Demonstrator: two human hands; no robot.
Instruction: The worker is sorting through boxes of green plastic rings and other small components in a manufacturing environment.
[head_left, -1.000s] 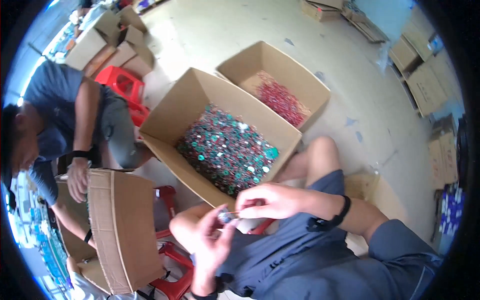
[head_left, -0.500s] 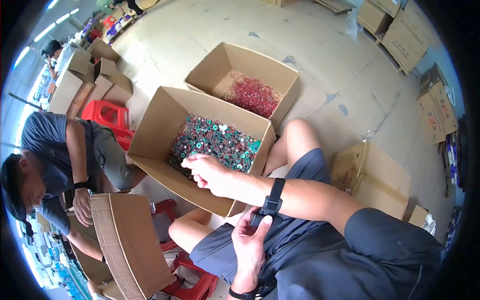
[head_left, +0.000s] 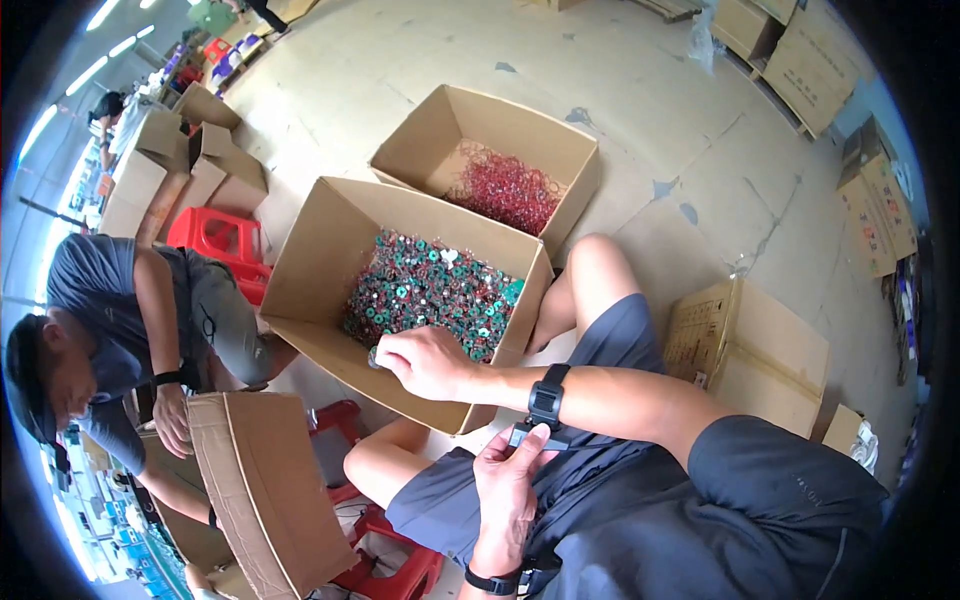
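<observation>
My right arm reaches left across my lap, and my right hand is closed with its back up over the near wall of a large open cardboard box. A small dark roundish piece shows at its fingertips; whether they grip it I cannot tell. Inside the box lies a heap of small green, red and silvery parts. A black strap circles my right wrist. Below it, my left hand pinches a small dark box-shaped device between thumb and fingers, against the underside of that wrist.
Behind stands a second cardboard box holding thin red rings. At left a co-worker leans over another carton. Red plastic stools stand nearby. A closed carton sits right of my knee.
My right hand has rolled over, from curled fingers showing to its back facing up, and sunk slightly. The device in my left hand has turned, showing a lighter face.
</observation>
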